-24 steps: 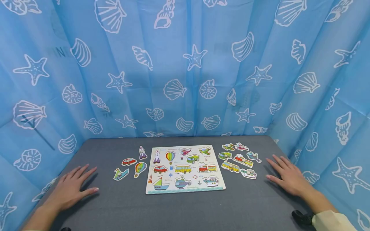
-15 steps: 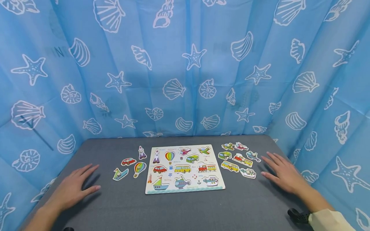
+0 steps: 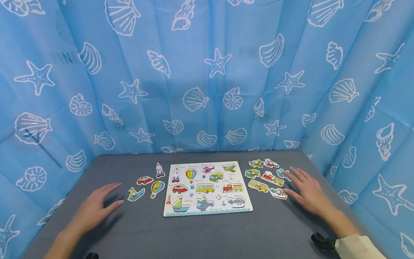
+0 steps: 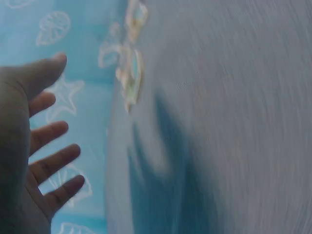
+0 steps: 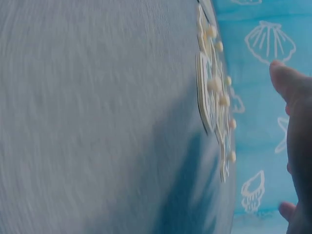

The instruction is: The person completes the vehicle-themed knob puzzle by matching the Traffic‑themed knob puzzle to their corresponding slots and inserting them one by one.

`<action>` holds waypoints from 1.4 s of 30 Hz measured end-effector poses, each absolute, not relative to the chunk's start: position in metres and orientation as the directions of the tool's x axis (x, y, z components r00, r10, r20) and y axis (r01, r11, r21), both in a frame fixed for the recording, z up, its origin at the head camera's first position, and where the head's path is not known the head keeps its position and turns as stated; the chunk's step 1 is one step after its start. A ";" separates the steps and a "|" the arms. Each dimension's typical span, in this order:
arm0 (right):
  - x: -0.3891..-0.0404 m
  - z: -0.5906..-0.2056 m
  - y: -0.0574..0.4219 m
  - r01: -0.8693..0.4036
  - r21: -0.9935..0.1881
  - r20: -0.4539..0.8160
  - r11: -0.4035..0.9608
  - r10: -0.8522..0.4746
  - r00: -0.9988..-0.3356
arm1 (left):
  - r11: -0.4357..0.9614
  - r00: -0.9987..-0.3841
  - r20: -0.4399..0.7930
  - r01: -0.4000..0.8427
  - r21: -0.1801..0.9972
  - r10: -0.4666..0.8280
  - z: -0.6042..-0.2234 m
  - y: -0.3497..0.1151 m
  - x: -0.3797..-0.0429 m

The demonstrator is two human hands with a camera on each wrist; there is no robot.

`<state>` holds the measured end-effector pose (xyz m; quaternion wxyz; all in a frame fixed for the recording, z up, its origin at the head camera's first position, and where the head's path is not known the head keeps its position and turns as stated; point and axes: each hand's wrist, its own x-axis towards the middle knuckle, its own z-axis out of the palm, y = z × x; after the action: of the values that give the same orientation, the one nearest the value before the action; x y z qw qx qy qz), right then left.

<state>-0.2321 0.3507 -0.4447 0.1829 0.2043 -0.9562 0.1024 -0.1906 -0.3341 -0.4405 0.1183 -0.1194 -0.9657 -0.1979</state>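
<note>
Head view shows the right hand (image 3: 307, 189) with fingers and thumb spread, gripping nothing; its tips overlap the submarine piece (image 3: 280, 173) at 10 o'clock and the ship piece (image 3: 276, 193) at 9, though contact cannot be told. A pinch on the knob (image 5: 214, 84), lifted straight up, should best spare the close neighbours. The left hand (image 3: 93, 208), likewise parted and holding nothing, has the sailboat piece (image 3: 136, 194) at 2 o'clock. Beyond, between both hands, lies the puzzle board (image 3: 207, 213).

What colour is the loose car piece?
The loose car piece is red; the head view shows it best.
</note>
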 end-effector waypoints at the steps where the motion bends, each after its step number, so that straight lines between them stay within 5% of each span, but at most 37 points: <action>1: -0.232 -0.445 0.348 -0.426 -0.119 0.400 0.897 -0.349 -0.847 | 0.884 -0.945 0.279 0.273 0.379 0.172 -0.439 -0.330 -0.190; 8: -0.230 -0.448 0.332 -0.412 -0.145 0.447 0.900 -0.312 -0.839 | 0.797 -0.931 0.339 0.306 0.521 0.136 -0.432 -0.304 -0.188; 21: -0.233 -0.459 0.301 -0.320 -0.380 0.408 0.868 -0.153 -0.900 | 0.653 -0.958 0.283 0.240 0.718 0.042 -0.448 -0.260 -0.193; 30: -0.239 -0.466 0.278 -0.298 -0.529 0.342 0.794 -0.121 -0.932 | 0.361 -0.986 0.091 0.035 0.932 -0.138 -0.451 -0.233 -0.196; 42: -0.248 -0.472 0.256 -0.330 -0.525 0.394 0.785 -0.120 -0.911 | 0.211 -0.983 -0.012 -0.052 0.976 -0.184 -0.458 -0.201 -0.205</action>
<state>-0.2484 0.2557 -0.4721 0.1724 0.1210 -0.9288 0.3048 -0.2049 -0.2008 -0.4584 0.0531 0.0759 -0.7763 -0.6235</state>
